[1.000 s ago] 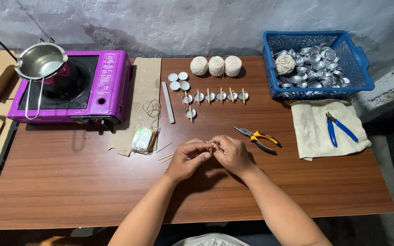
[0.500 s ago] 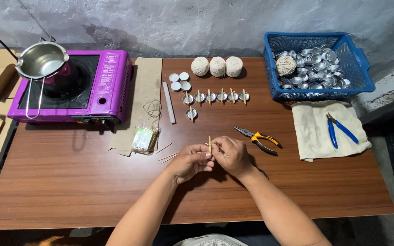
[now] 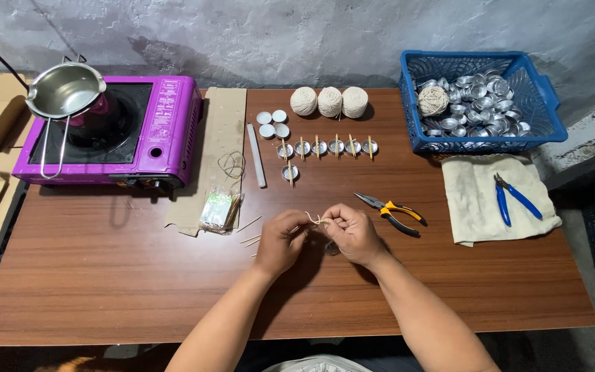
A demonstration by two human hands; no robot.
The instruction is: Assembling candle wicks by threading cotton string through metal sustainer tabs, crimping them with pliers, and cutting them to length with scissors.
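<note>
While both hands meet over the middle of the brown wooden table (image 3: 105,289), the left hand (image 3: 280,241) and the right hand (image 3: 354,233) pinch a short length of pale cotton string (image 3: 317,220) between their closed fingers, its frayed end sticking up between the two hands. A small round metal cup (image 3: 331,249) shows just under the right hand; whether the fingers touch it I cannot tell. A few thin wooden sticks (image 3: 251,239) lie on the table just left of the left hand. Yellow-and-black handled pliers (image 3: 394,211) lie just beyond the right hand. Farther back stands a row of small metal cups with sticks laid across them (image 3: 327,147), and behind that three balls of cream string (image 3: 329,101). A purple portable stove (image 3: 163,124) sits at the far left, a blue plastic basket (image 3: 547,103) at the far right.
</note>
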